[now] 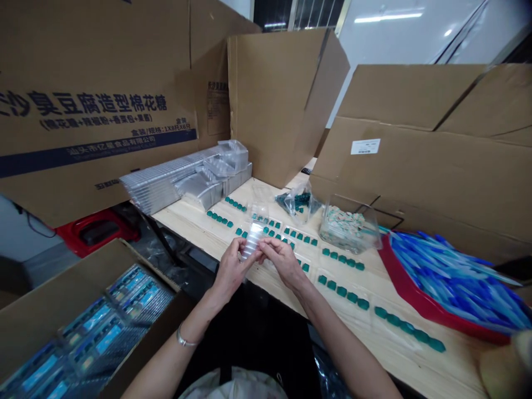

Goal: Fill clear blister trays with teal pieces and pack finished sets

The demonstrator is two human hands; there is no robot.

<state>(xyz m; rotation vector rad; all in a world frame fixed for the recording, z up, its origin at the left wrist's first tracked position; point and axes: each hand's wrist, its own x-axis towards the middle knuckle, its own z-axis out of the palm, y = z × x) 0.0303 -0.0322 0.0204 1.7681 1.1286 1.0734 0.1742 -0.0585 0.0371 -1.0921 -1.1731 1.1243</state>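
Both hands meet over the near edge of a pale wooden table (415, 354). My left hand (231, 269) and my right hand (281, 259) pinch a small clear plastic tray (252, 239) between their fingertips, holding it upright just above the table. A thin bracelet is on my left wrist. Beyond the hands lie rows of clear trays filled with small green pieces (343, 258), running along the table to the right.
A stack of empty clear trays (183, 180) lies at the table's far left. A bag of green pieces (296, 200), a clear tub (348, 226) and a red tray of blue sticks (453, 280) sit further back. Cardboard boxes surround the table; one (89, 327) at lower left holds packed items.
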